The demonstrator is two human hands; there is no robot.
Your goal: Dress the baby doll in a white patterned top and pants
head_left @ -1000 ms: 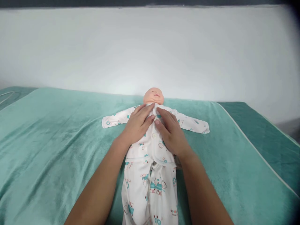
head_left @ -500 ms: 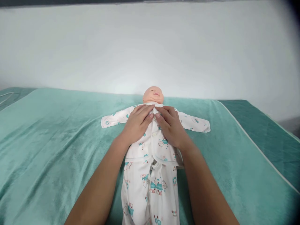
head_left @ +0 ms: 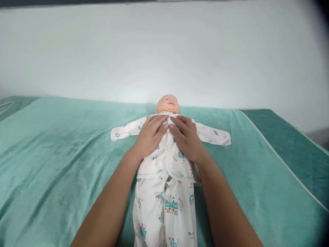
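Note:
A baby doll (head_left: 168,103) lies on its back, head away from me, in a white printed shirt (head_left: 171,156) and matching trousers (head_left: 164,206). Its empty-looking sleeves (head_left: 216,135) spread out flat to both sides. My left hand (head_left: 150,135) and my right hand (head_left: 187,139) rest on the doll's chest, side by side. Thumbs and forefingers meet at the shirt's front opening just under the neck, pinching its two edges. A white button (head_left: 169,147) shows below my thumbs.
A teal plush blanket (head_left: 51,144) covers the bed under the doll. A darker teal sheet (head_left: 290,137) shows at the right beyond the blanket's pale edge. A plain white wall (head_left: 164,51) stands right behind the doll's head.
My right hand has slid up the chest toward the neck and curled in to meet the left at the top of the shirt opening. The left hand has barely moved.

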